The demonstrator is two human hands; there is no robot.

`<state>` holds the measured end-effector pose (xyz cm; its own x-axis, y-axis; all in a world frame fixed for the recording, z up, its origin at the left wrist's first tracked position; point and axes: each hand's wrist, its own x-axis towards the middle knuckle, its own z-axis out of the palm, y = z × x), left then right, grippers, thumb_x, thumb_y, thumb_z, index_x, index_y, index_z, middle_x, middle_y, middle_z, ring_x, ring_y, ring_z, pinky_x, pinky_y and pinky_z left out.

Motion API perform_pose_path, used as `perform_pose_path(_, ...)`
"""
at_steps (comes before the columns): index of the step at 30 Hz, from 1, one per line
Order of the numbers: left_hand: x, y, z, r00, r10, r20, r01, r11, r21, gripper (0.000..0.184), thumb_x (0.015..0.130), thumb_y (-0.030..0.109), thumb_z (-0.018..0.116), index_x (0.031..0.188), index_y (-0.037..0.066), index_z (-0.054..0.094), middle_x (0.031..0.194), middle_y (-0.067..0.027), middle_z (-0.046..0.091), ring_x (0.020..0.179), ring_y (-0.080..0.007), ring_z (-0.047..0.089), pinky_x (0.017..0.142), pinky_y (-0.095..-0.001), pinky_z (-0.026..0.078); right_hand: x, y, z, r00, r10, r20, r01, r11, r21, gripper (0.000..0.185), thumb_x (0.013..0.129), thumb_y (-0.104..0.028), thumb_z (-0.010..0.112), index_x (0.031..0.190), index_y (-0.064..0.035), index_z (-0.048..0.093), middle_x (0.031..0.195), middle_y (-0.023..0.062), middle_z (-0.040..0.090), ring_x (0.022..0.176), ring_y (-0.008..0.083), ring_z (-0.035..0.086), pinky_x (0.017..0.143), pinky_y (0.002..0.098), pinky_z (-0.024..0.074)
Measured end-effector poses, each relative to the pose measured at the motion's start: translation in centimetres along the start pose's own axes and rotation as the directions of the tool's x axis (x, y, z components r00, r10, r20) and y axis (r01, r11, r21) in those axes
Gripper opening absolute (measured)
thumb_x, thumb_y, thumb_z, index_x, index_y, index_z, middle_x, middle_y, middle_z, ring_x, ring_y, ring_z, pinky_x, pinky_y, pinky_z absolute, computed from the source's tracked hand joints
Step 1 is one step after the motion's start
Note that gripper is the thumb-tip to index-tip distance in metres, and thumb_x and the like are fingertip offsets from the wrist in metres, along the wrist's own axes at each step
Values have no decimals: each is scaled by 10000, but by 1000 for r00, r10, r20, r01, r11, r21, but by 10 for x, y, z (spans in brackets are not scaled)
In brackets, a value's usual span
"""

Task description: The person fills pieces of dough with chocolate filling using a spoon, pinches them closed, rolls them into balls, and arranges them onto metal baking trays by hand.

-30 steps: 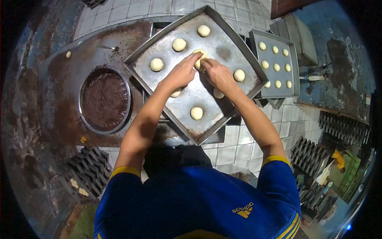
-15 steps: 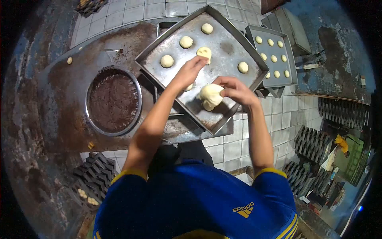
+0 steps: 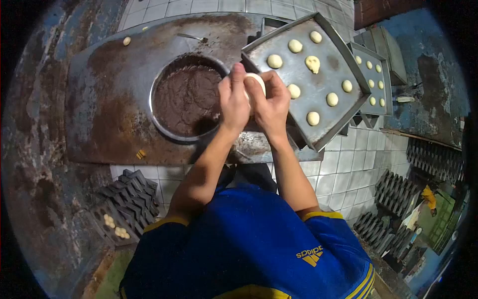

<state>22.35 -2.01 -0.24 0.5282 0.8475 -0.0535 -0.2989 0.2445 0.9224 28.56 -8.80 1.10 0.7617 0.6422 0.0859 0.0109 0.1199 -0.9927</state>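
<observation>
My left hand [image 3: 234,102] and my right hand [image 3: 271,107] are together over the right rim of a round metal bowl [image 3: 153,102]. Between them they press a lump of pale dough [image 3: 256,82], with fingers and thumbs wrapped round it, so much of the lump is hidden. Dark brown filling [image 3: 186,97] fills the bowl. Just right of my hands is a metal baking tray [image 3: 326,77] with several round dough balls [image 3: 332,99] spaced out on it. One flattened, dented dough piece [image 3: 312,64] lies among them.
The bowl stands on a stained metal table [image 3: 109,99]. Toward its far side are a spoon [image 3: 191,37] and a small dough ball [image 3: 127,41]. A second tray of dough balls [image 3: 372,107] sits at the right. Stacked dark tins [image 3: 132,189] stand below left.
Both hands have left the tray and come together near the bowl, with the dough lump now between them. The view has shifted, so the table and trays appear further right.
</observation>
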Motion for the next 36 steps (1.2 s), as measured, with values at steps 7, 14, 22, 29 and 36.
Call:
perform_pose_path(7, -8, 34, -86, 982, -47, 183, 73, 988, -134, 170, 1094, 229, 623, 1008, 84, 601, 922, 20, 686, 829, -47, 636, 732, -220, 524, -2, -7, 43, 991, 66, 121, -78, 992, 101, 270, 1058, -211, 704, 972, 42, 740, 851, 18, 734, 743, 53, 635, 650, 225, 498)
perform_pose_path(14, -24, -23, -146, 931, -106, 349, -40, 922, 386, 363, 949, 161, 763, 1242, 62, 575, 1276, -111, 686, 1130, -224, 673, 965, -378, 563, -24, -48, 54, 817, 344, 463, -286, 939, -194, 354, 1052, -339, 692, 1107, 3, 762, 881, 44, 740, 763, 83, 640, 644, 267, 488)
perform_pose_path(22, -79, -15, -193, 959, -213, 184, 43, 756, 653, 464, 867, 168, 817, 1272, -8, 676, 1188, -164, 752, 1131, -322, 716, 1080, -442, 503, -116, 154, -22, 879, 444, 173, -90, 511, -855, 566, 1005, -531, 662, 1100, 22, 739, 1088, 251, 748, 1045, 431, 723, 931, 497, 554)
perform_pose_path(29, -96, -47, -347, 946, -316, 71, 197, 737, 647, 696, 916, 220, 811, 1489, 19, 470, 1381, -157, 621, 1264, -317, 635, 1061, -418, 538, -233, 272, -71, 844, 347, 410, 293, 342, -893, 310, 993, -214, 642, 1216, -2, 601, 1171, 265, 670, 995, 507, 692, 830, 549, 581)
perform_pose_path(36, -120, -63, -406, 967, -172, -188, 254, 714, 652, 406, 881, 78, 752, 1258, -25, 644, 1177, -146, 740, 1095, -259, 710, 955, -409, 560, -109, 161, 26, 752, 280, 597, 413, 507, -757, 309, 941, -69, 575, 1240, -118, 635, 1128, 195, 653, 1042, 425, 682, 813, 514, 599)
